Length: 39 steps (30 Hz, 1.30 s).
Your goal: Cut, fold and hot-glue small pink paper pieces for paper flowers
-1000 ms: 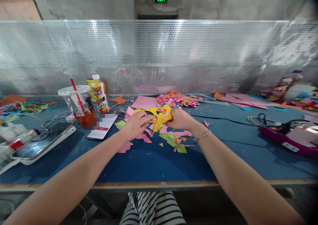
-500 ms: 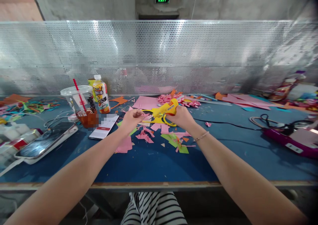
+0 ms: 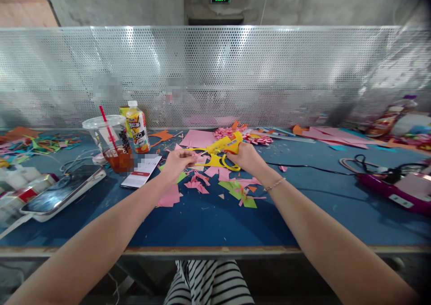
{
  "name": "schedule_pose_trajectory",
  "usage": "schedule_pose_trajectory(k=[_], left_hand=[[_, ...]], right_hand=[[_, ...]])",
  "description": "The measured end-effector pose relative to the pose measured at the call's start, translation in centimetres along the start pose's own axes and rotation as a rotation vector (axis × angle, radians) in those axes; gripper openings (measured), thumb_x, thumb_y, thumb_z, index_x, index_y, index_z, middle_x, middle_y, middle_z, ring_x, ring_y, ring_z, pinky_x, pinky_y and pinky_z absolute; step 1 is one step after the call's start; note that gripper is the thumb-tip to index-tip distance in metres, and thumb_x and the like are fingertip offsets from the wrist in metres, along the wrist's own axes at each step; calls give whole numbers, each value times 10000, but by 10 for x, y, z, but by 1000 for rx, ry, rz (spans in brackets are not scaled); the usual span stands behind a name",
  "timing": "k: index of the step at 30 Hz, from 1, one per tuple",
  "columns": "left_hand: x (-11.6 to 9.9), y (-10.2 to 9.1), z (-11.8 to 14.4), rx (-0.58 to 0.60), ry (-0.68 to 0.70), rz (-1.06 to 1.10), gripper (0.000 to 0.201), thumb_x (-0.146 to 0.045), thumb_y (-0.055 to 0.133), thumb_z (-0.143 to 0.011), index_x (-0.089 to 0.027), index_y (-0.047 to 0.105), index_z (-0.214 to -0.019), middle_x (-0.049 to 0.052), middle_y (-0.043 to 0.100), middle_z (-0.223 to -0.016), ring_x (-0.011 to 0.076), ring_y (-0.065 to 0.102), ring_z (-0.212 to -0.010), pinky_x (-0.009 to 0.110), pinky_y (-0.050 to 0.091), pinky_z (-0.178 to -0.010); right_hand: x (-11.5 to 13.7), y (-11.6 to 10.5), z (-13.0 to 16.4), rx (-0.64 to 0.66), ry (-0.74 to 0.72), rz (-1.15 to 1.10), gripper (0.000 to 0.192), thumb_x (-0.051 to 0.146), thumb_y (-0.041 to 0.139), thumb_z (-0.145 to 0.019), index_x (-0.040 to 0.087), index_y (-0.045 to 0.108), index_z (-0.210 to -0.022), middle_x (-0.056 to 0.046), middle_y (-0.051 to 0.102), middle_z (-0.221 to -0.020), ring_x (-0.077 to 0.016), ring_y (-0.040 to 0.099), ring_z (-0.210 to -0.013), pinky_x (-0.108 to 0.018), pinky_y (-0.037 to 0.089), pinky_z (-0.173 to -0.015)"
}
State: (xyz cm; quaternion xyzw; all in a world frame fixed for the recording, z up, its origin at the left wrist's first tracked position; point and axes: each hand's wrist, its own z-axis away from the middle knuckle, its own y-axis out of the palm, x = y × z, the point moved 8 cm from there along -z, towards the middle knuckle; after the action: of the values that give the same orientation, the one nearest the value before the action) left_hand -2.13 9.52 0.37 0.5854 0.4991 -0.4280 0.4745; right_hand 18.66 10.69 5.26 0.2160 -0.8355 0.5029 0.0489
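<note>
My right hand grips a yellow hot glue gun, its nozzle pointing left and level over the table. My left hand pinches a small pink paper piece just left of the nozzle. Under the gun lie yellow-handled scissors on yellow paper. Pink, green and orange paper scraps are strewn on the blue table around both hands. The gun's black cord runs right.
A plastic cup with a red straw and a juice bottle stand at the left, with a phone and a tablet nearby. A purple device sits at the right. Pink paper flowers lie behind. A perforated metal screen backs the table.
The glue gun swung from nozzle-down to roughly level, pointing left, and moved slightly back. My left hand shifted from the gun's tip to pinching a pink paper piece.
</note>
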Motion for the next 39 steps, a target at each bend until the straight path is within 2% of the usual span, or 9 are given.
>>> schedule_pose_trajectory(k=[9, 14, 16, 22, 27, 30, 32, 36, 39], left_hand=[[0, 1, 0, 13, -14, -11, 144, -180, 697, -564, -122, 611, -664, 3, 584, -570, 88, 553, -549, 267, 480, -645], [1, 4, 1, 21, -58, 25, 133, -168, 681, -574, -119, 597, -664, 9, 590, -593, 80, 547, -541, 260, 473, -640], [0, 3, 1, 18, -34, -8, 127, -165, 674, -575, -127, 587, -659, 0, 577, -579, 84, 544, -546, 259, 470, -630], [-14, 4, 0, 35, 211, -276, 85, -164, 639, -595, -150, 566, -635, -17, 550, -582, 87, 517, -561, 231, 440, -576], [-14, 3, 0, 14, 180, -260, 83, -144, 619, -601, -150, 540, -628, -14, 550, -585, 92, 525, -566, 257, 464, -609], [-13, 3, 0, 17, 146, -245, 101, -130, 618, -599, -151, 528, -640, -10, 563, -581, 101, 549, -574, 277, 479, -636], [-12, 2, 0, 9, 134, -234, 115, -138, 622, -603, -154, 514, -640, -11, 569, -574, 102, 557, -569, 276, 483, -637], [-8, -1, -4, 12, 114, -204, 140, -175, 630, -622, -157, 492, -645, -15, 576, -571, 105, 572, -559, 275, 490, -629], [-5, 0, -5, 43, 111, -192, 128, -178, 621, -641, -158, 496, -663, -12, 580, -573, 114, 586, -566, 288, 498, -634]], right_hand=[[-1, 5, -1, 54, 5, 34, 175, 277, 533, -700, 120, 550, -624, -55, 564, -579, -128, 510, -507, -223, 339, -445], [-7, 5, -1, 31, 29, 12, 183, 303, 562, -688, 120, 555, -689, -51, 575, -609, -139, 525, -519, -228, 348, -450], [-7, 7, -2, 41, 23, -1, 181, 299, 560, -690, 119, 561, -708, -54, 581, -619, -146, 537, -532, -231, 352, -460], [-6, 6, -2, 3, 23, 74, 266, 377, 536, -711, 116, 576, -738, -93, 610, -687, -179, 576, -629, -242, 377, -520], [-7, 10, -3, 11, 21, 77, 403, 544, 564, -656, 155, 597, -757, -79, 621, -722, -196, 585, -678, -256, 391, -547], [-7, 13, -4, 20, 35, 52, 439, 574, 585, -619, 157, 604, -757, -80, 618, -710, -199, 584, -674, -258, 395, -533], [-7, 14, -4, 22, 56, 55, 424, 543, 600, -615, 149, 608, -771, -89, 621, -720, -206, 587, -689, -256, 397, -528], [-3, 14, -3, 43, 47, 52, 234, 355, 548, -689, 145, 607, -774, -82, 632, -735, -191, 593, -703, -237, 398, -549], [-3, 10, -1, 40, 76, 34, 211, 300, 533, -688, 120, 600, -777, -93, 632, -738, -185, 593, -680, -231, 395, -544]])
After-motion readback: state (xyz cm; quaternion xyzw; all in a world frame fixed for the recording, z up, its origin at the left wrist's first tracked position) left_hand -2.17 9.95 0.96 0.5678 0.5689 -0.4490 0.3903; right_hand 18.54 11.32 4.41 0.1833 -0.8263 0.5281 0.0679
